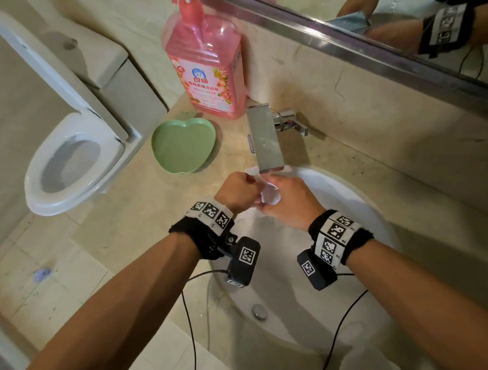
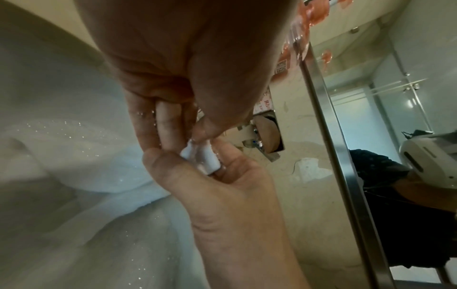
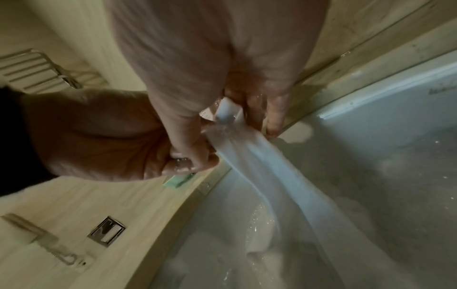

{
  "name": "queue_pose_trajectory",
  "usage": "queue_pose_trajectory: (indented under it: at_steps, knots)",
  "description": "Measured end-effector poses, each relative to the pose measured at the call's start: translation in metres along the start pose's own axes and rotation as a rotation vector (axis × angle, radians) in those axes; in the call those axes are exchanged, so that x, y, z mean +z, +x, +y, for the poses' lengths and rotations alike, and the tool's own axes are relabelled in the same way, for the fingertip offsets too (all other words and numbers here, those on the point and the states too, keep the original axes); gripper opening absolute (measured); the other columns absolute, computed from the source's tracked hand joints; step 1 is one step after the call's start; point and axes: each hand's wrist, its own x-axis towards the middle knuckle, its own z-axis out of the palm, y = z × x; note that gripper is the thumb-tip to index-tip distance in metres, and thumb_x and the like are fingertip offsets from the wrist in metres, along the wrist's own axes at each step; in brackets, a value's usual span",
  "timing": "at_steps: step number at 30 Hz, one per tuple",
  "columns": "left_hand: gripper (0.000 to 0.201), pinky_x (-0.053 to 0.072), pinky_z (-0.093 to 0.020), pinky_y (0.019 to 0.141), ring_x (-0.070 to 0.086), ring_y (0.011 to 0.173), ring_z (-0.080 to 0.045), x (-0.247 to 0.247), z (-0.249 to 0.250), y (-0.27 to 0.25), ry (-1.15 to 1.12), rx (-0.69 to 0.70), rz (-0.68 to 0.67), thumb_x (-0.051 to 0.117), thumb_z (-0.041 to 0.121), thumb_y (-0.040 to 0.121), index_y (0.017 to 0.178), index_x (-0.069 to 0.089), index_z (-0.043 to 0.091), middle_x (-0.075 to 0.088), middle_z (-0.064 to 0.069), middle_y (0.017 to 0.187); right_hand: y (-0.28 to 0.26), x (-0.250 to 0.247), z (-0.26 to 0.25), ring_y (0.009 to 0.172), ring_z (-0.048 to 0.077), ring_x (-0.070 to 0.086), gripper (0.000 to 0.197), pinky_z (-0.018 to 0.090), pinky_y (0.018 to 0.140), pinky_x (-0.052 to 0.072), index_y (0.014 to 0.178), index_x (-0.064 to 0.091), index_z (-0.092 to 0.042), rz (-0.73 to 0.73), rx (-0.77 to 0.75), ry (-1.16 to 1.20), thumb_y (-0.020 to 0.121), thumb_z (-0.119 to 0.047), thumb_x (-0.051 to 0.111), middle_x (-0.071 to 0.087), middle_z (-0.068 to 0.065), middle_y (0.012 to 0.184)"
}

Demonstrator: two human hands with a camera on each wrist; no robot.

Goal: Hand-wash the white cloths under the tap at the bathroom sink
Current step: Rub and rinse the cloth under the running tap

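Cloth (image 1: pixel 269 195), white and bunched, sits pinched between our hands, left hand (image 1: pixel 239 193) and right hand (image 1: pixel 290 203) both clamped on it just under the tap (image 1: pixel 264 138) over the sink (image 1: pixel 359 204), presumably so running water soaks it while we rub.

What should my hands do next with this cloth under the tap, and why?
Probably rub the pinched part between both hands. The left hand and right hand grip the white cloth just below the tap, and the rest hangs wet into the sink.
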Motion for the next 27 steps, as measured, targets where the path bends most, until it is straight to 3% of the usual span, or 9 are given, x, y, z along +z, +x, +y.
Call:
queue_pose_trajectory:
  at_steps: [4, 8, 10, 12, 15, 17, 20, 23, 27]
  knots:
    - [0.012, 0.052, -0.045, 0.097, 0.068, 0.098, -0.024, 0.001, 0.007, -0.005, 0.050, 0.030, -0.068, 0.060, 0.017, 0.085, 0.081, 0.071, 0.017, 0.073, -0.009, 0.099, -0.004, 0.006, -0.003, 0.116, 0.021, 0.062, 0.054, 0.027, 0.102, 0.046, 0.138, 0.057, -0.018, 0.055, -0.005, -0.131, 0.087, -0.022, 0.074, 0.067, 0.004, 0.127]
    - [0.003, 0.046, -0.043, 0.101, 0.064, 0.102, -0.022, -0.002, 0.006, -0.011, 0.109, 0.060, -0.073, 0.068, 0.020, 0.083, 0.083, 0.070, 0.023, 0.071, -0.004, 0.101, -0.007, -0.005, 0.001, 0.098, 0.011, 0.066, 0.037, 0.011, 0.086, 0.040, 0.129, 0.066, -0.012, 0.145, 0.075, 0.034, 0.094, -0.006, 0.058, 0.070, 0.006, 0.124]
    - [0.017, 0.047, -0.041, 0.099, 0.062, 0.105, -0.025, -0.005, -0.006, -0.012, 0.188, 0.043, 0.041, 0.064, 0.015, 0.085, 0.102, 0.063, 0.019, 0.067, -0.007, 0.111, -0.011, -0.011, 0.001, 0.070, -0.007, 0.059, 0.032, 0.002, 0.068, 0.038, 0.117, 0.073, -0.012, 0.135, 0.086, 0.148, 0.093, -0.003, 0.053, 0.074, 0.001, 0.103]
    - [0.047, 0.045, -0.041, 0.103, 0.054, 0.120, -0.028, -0.010, -0.016, -0.013, 0.274, 0.072, 0.086, 0.055, 0.009, 0.088, 0.134, 0.045, 0.016, 0.054, -0.011, 0.133, -0.018, -0.016, -0.003, 0.055, -0.007, 0.054, 0.031, 0.005, 0.056, 0.036, 0.106, 0.076, -0.016, 0.102, 0.053, 0.257, 0.093, -0.001, 0.051, 0.071, -0.008, 0.085]
    - [0.069, 0.037, -0.042, 0.112, 0.041, 0.136, -0.026, -0.020, -0.022, -0.014, 0.247, 0.166, -0.075, 0.057, 0.006, 0.088, 0.150, 0.031, 0.019, 0.038, -0.007, 0.151, -0.029, -0.027, -0.013, 0.067, 0.002, 0.059, 0.035, 0.012, 0.059, 0.041, 0.094, 0.073, -0.029, 0.095, 0.018, 0.327, 0.093, -0.001, 0.052, 0.074, -0.003, 0.089]
    - [0.053, 0.038, -0.039, 0.111, 0.049, 0.130, -0.024, -0.026, -0.023, -0.016, 0.191, 0.218, -0.179, 0.062, 0.008, 0.090, 0.140, 0.047, 0.017, 0.052, -0.006, 0.140, -0.035, -0.037, -0.019, 0.075, 0.004, 0.063, 0.039, 0.012, 0.066, 0.044, 0.089, 0.071, -0.034, 0.122, -0.001, 0.362, 0.092, 0.001, 0.053, 0.073, -0.008, 0.092]
    - [0.024, 0.043, -0.040, 0.105, 0.059, 0.117, -0.023, -0.031, -0.019, -0.022, 0.111, 0.270, -0.174, 0.061, 0.009, 0.092, 0.116, 0.057, 0.015, 0.062, -0.006, 0.122, -0.044, -0.051, -0.025, 0.085, 0.020, 0.067, 0.039, 0.029, 0.077, 0.050, 0.089, 0.072, -0.029, 0.136, 0.006, 0.411, 0.091, 0.004, 0.051, 0.075, 0.001, 0.096]
    - [0.046, 0.046, -0.027, 0.084, 0.060, 0.106, -0.015, -0.028, -0.007, -0.032, -0.091, 0.294, -0.213, 0.048, -0.011, 0.090, 0.127, 0.044, 0.017, 0.058, -0.006, 0.130, -0.050, -0.060, -0.032, 0.089, 0.009, 0.064, 0.039, 0.025, 0.083, 0.047, 0.086, 0.072, -0.025, 0.115, -0.043, 0.432, 0.091, 0.007, 0.050, 0.075, 0.004, 0.097]
    - [0.055, 0.045, -0.007, 0.067, 0.063, 0.077, 0.009, -0.028, 0.002, -0.044, -0.116, 0.353, -0.290, 0.052, -0.015, 0.089, 0.134, 0.044, 0.017, 0.067, 0.002, 0.102, -0.050, -0.067, -0.042, 0.083, 0.003, 0.064, 0.042, 0.020, 0.081, 0.048, 0.082, 0.072, -0.023, 0.137, -0.089, 0.477, 0.090, 0.011, 0.048, 0.072, -0.011, 0.083]
